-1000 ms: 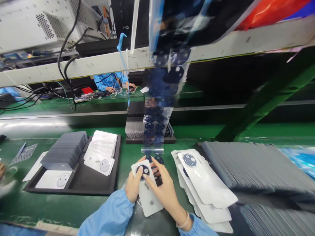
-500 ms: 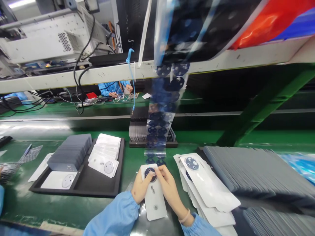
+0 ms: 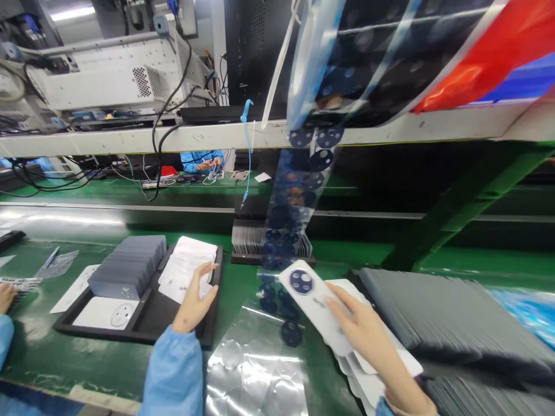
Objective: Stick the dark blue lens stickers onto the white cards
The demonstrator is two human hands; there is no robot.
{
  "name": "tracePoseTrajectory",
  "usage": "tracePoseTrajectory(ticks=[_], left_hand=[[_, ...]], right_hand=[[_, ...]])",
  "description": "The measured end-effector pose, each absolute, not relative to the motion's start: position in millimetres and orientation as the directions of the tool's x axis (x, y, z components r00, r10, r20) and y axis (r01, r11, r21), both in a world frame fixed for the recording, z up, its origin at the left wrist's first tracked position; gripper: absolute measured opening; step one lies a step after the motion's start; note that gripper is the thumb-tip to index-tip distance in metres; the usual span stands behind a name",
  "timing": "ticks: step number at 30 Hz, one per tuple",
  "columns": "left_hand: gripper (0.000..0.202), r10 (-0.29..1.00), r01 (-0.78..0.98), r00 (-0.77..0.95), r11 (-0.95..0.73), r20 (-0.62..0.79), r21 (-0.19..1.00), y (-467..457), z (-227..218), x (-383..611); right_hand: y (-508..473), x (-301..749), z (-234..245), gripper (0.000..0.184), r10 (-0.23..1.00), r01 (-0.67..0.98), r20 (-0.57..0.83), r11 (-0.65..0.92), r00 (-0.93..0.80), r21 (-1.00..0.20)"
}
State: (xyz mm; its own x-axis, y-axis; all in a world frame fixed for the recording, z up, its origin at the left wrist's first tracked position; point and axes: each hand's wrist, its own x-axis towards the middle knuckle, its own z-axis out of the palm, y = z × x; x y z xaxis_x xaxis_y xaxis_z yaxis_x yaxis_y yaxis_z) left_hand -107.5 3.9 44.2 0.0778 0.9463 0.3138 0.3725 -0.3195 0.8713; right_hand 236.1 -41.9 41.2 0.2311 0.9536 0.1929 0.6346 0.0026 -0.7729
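Note:
My right hand [image 3: 355,318] holds a white phone back cover [image 3: 318,300] with a dark round camera sticker near its upper end. The cover is tilted over a pile of similar white covers [image 3: 368,390] at the right. My left hand [image 3: 197,300] reaches over a fanned stack of white covers [image 3: 184,260] in the black tray [image 3: 165,320], thumb and fingers apart. Whether its fingertips touch the stack is unclear. Between my hands, a clear strip [image 3: 299,222] with dark round stickers hangs down to the bench, and its bare film [image 3: 255,370] lies in front.
Grey sheets stand packed in the tray's left part [image 3: 128,266], in a rack behind the strip [image 3: 249,237] and in a large row [image 3: 451,312] at right. A white shelf beam [image 3: 208,137] crosses above. A person's hand [image 3: 6,297] shows at far left.
My hands have parted. The right hand has carried the cover rightward over the pile; the left has let go of it and moved left to the tray. The camera view has shifted slightly.

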Motion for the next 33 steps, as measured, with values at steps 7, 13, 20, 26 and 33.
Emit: tracePoseTrajectory(ticks=[7,13,20,26,33], left_hand=[[0.089,0.999,0.918,-0.034,0.047,-0.04,0.394,14,8,-172],[0.077,0.998,0.963,-0.055,0.048,0.019,0.265,20,5,-172],[0.04,0.961,0.947,-0.028,-0.062,0.274,0.315,26,12,-171],[0.019,0.727,0.855,-0.301,-0.08,0.617,0.513,20,24,-163],[0.034,0.598,0.025,-0.755,-0.38,0.267,0.924,18,43,-122]], right_hand=[[-51,289,21,0.051,0.862,0.909,0.308,-0.335,0.402,-0.248],[-55,229,11,0.052,0.901,0.891,0.427,0.252,-0.074,-0.378],[-55,193,-8,0.026,0.96,0.715,0.198,0.281,-0.199,-0.64],[-58,188,-1,0.03,0.97,0.723,0.165,0.243,-0.179,-0.647],[-60,192,19,0.031,0.956,0.641,-0.017,0.184,-0.294,-0.745]])
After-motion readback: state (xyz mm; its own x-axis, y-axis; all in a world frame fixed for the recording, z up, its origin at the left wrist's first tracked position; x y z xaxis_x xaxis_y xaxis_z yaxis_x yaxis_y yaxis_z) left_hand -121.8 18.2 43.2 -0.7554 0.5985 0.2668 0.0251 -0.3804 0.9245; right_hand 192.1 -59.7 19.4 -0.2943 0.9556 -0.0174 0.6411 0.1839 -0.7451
